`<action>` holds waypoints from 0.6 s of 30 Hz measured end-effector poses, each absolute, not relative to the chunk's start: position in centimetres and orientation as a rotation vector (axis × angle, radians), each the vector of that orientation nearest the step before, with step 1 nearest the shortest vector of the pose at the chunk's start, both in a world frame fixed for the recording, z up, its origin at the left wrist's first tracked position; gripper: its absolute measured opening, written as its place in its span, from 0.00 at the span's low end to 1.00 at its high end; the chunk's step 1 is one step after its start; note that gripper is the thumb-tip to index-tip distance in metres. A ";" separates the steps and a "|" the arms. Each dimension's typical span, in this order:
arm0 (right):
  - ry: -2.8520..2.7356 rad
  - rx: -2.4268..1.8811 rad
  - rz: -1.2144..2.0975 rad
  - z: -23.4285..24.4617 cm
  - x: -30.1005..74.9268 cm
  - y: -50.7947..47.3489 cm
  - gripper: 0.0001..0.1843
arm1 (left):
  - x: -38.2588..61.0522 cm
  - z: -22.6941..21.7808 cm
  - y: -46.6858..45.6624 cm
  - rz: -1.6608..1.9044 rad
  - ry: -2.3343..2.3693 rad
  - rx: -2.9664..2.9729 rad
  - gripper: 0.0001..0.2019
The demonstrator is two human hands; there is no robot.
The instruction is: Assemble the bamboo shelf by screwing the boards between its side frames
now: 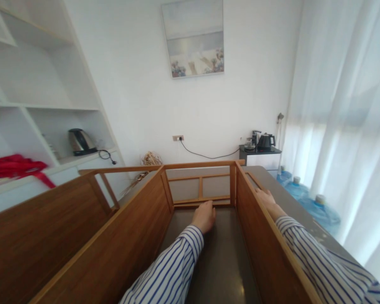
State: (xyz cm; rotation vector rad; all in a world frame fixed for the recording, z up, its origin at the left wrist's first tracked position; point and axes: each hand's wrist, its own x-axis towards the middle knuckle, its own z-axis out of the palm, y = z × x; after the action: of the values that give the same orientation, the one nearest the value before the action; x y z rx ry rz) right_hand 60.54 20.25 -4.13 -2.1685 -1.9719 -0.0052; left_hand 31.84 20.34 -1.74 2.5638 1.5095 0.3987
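A brown wooden shelf unit (120, 236) lies on a grey-brown table, its long panels running away from me. Between the middle panel and the right panel (272, 245), my left hand (204, 216) reaches down to the lower rail (220, 206) at the far end. Its fingers are curled, and what they hold, if anything, is hidden. My right hand (266, 198) is outside the right panel, close to its far end and near a thin wooden strip (253, 179). The panel's top edge partly covers this hand, so its grip is unclear.
The table (304, 215) extends to the right of the unit. Blue water bottles (319, 209) stand beside it near a white curtain. Ahead, a black kettle (266, 141) sits on a small cabinet. White shelves at left hold another kettle (80, 141) and red cloth (15, 166).
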 end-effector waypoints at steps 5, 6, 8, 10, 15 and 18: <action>-1.993 -2.249 -0.136 -4.5 61.8 19.8 0.17 | 32.5 -2.1 19.5 0.405 1.465 2.573 0.15; -1.992 -2.257 -0.157 -4.5 62.0 19.4 0.17 | 32.5 -2.0 19.3 0.411 1.454 2.577 0.16; -1.974 -2.275 -0.196 -4.7 62.5 18.3 0.17 | 32.6 -1.7 18.8 0.430 1.439 2.581 0.16; -1.943 -2.296 -0.221 -4.8 63.0 17.1 0.17 | 32.7 -1.2 18.4 0.457 1.431 2.580 0.17; -1.876 -2.357 -0.155 -4.4 64.1 13.6 0.25 | 32.6 0.0 16.9 0.508 1.402 2.572 0.17; -1.826 -2.400 -0.108 -4.0 64.5 11.4 0.26 | 32.1 0.7 15.8 0.535 1.373 2.566 0.17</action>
State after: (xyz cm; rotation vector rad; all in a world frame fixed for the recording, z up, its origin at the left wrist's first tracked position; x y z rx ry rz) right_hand 64.52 11.42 -4.01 -2.3997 -1.8257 -0.1080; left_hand 32.07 15.78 0.67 2.5656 1.3732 0.5355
